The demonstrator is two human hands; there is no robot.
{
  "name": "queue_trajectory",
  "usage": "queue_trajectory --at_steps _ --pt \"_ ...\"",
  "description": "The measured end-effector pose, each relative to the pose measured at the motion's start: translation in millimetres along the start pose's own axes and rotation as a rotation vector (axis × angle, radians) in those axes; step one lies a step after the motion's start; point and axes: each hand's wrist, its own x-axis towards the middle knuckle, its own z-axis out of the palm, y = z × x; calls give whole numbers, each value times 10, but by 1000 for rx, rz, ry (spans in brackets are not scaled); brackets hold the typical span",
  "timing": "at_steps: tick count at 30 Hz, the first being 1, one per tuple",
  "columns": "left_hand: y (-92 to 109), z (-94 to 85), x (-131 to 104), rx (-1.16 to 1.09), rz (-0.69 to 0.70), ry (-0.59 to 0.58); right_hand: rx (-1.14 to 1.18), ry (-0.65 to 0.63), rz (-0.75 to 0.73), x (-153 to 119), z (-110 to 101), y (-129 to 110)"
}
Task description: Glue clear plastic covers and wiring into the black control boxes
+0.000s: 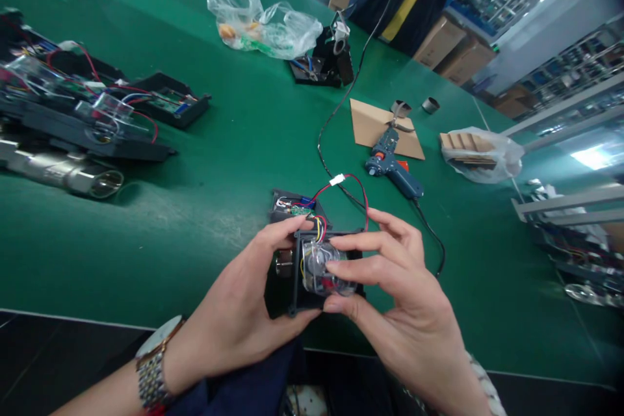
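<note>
The green table spreads around the dark housing. Left of it, the left hand clamps its edges between thumb and fingers; the right hand closes over the clear module set inside. The housing looks light and stiff, best held by its outer walls; the module seems smooth and brittle, suiting light pressure. Beyond the housing, thin red-and-black wires look delicate.

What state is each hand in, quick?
Left hand: holding the dark housing.
Right hand: partly curled, touching the clear part inside; whether gripping can't be told.
</note>
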Motion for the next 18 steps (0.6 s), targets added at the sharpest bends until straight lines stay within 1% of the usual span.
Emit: queue_trajectory --at_steps 5,9,11,18 --pt "-19 -4 11 -74 -2 9 -18 51 8 -17 52 5" --pt "-4 -24 42 -52 39 -33 -35 51 -49 -13 58 4" --pt "9 -44 60 -34 39 -57 -55 55 -80 -7 53 10" --pt "31 -55 104 -38 26 -65 -104 33 -128 -16 48 51"
